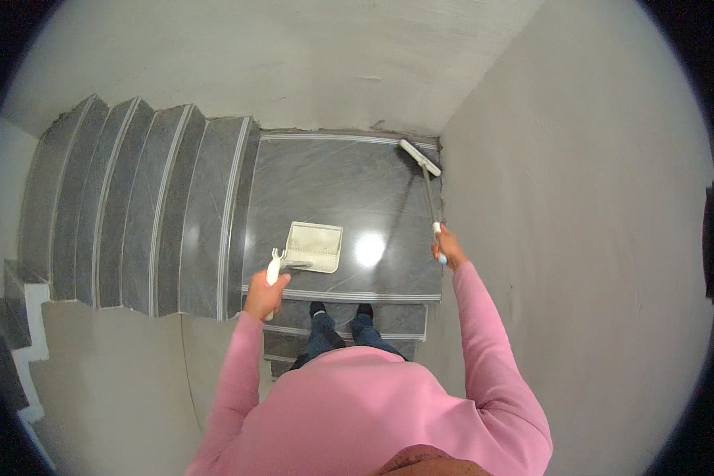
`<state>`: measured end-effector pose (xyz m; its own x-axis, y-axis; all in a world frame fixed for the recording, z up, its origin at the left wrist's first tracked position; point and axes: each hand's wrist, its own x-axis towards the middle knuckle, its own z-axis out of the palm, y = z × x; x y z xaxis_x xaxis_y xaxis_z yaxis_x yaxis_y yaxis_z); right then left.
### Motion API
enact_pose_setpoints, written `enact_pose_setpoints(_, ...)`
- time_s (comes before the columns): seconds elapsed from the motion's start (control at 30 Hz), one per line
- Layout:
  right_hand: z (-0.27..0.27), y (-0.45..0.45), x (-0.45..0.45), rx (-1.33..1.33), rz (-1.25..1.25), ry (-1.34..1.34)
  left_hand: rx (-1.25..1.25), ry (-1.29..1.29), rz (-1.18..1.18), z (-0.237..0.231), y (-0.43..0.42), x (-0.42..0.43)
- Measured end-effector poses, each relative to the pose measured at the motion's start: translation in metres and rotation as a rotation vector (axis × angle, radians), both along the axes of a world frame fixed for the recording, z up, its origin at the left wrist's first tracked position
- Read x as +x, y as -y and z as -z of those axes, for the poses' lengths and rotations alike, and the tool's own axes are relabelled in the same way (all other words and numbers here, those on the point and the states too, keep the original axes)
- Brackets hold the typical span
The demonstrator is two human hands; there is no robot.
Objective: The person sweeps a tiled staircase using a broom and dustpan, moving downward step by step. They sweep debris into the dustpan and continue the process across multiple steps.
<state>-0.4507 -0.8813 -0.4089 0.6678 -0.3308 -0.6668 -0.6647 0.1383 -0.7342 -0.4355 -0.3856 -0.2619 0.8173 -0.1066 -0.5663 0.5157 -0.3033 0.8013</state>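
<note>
My left hand [265, 295] grips the pale handle [273, 269] of a long-handled dustpan. Its cream pan [313, 247] is over the grey landing below that hand, and I cannot tell whether it touches the floor. In my right hand [449, 245] is the handle of a broom, held near its top end. The broom's white head [420, 157] sits slantwise in the far right corner of the landing, its dark bristles mostly hidden beneath.
The grey stone-look landing [327, 178] has ridged pale edge strips. A flight of stairs [172, 208] adjoins it on the left. More steps [345, 319] lie under my feet. Plain walls [559, 178] rise at the far side and right.
</note>
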Motion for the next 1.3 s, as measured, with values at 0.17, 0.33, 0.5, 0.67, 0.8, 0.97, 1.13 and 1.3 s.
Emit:
enact_pose_setpoints(0.17, 0.041, -0.024, 0.009, -0.020, -0.174, 0.048, -0.060, -0.010, -0.002, 0.006, 0.006, 0.012)
enact_pose_setpoints(0.33, 0.010, -0.072, -0.103, -0.047, -0.404, -0.053, -0.052, 0.011, -0.007, 0.005, 0.008, 0.005)
enact_pose_setpoints(0.5, -0.080, -0.093, -0.177, 0.141, -0.461, -0.299, -0.051, 0.003, -0.041, 0.003, 0.012, 0.010)
enact_pose_setpoints(0.67, -0.143, -0.070, -0.183, 0.407, -0.191, -0.348, -0.011, 0.028, -0.048, 0.009, 0.005, 0.007)
enact_pose_setpoints(0.8, -0.123, -0.030, -0.135, 0.274, -0.134, -0.199, -0.060, 0.025, -0.151, 0.008, -0.002, -0.001)
enact_pose_setpoints(0.97, 0.006, 0.022, 0.009, 0.067, -0.063, 0.044, 0.011, 0.008, -0.203, -0.004, -0.006, 0.007)
enact_pose_setpoints(1.13, 0.031, -0.029, 0.117, 0.010, -0.058, 0.000, -0.020, 0.018, -0.205, 0.013, -0.007, 0.014)
enact_pose_setpoints(1.3, 0.049, -0.064, 0.075, -0.066, -0.324, 0.036, -0.064, 0.045, -0.179, 0.007, -0.005, 0.013)
